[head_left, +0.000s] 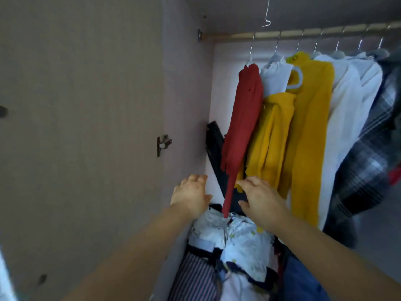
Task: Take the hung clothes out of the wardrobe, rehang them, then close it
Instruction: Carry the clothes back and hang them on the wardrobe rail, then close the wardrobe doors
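The wardrobe's wooden rail [282, 34] carries several hangers with clothes. Leftmost hangs a red garment [243, 118], then a white top [275, 77], two yellow knits [308, 127], a white shirt [351, 109] and a plaid piece [368, 153]. My left hand [191, 195] reaches in below the red garment's left side with relaxed fingers, holding nothing. My right hand [260, 199] is just right of the red garment's hanging sleeve, fingers loosely bent near the yellow hem; no grip shows.
The open wardrobe door [76, 127] fills the left, with a hinge [163, 144]. A heap of folded and loose clothes [234, 246] lies below the hands. A dark strap-like item [214, 148] leans on the back wall. A bent wire hook [267, 16] hangs above the rail.
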